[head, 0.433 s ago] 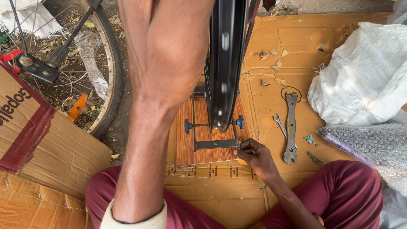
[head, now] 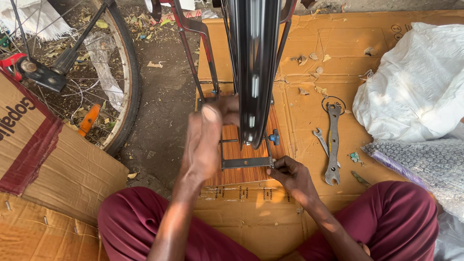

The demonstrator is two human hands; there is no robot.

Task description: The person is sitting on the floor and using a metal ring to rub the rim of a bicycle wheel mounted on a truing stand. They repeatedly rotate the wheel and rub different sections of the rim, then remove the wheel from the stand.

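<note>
one black bicycle rim stands upright in a metal truing stand, whose base sits on one striped wooden board near the middle of the cardboard sheet that covers the ground. the left hand is raised just left of the rim, blurred, its fingers curled toward the rim's lower part; whether they grip it cannot be told. the right hand rests at the board's right front corner, its fingertips pinched closed on a small part of the stand's crossbar.

two spanners lie on the cardboard to the right of the board: one long flat multi-hole spanner and one small open-ended spanner, just beside each other. one wire ring lies at the long spanner's far end.

one white sack bulges at the right edge of the cardboard, closed, so its contents are hidden. one sheet of bubble wrap lies in front of it. one spoked bicycle wheel stands on the dirt at the far left, with one cardboard box before it.
</note>
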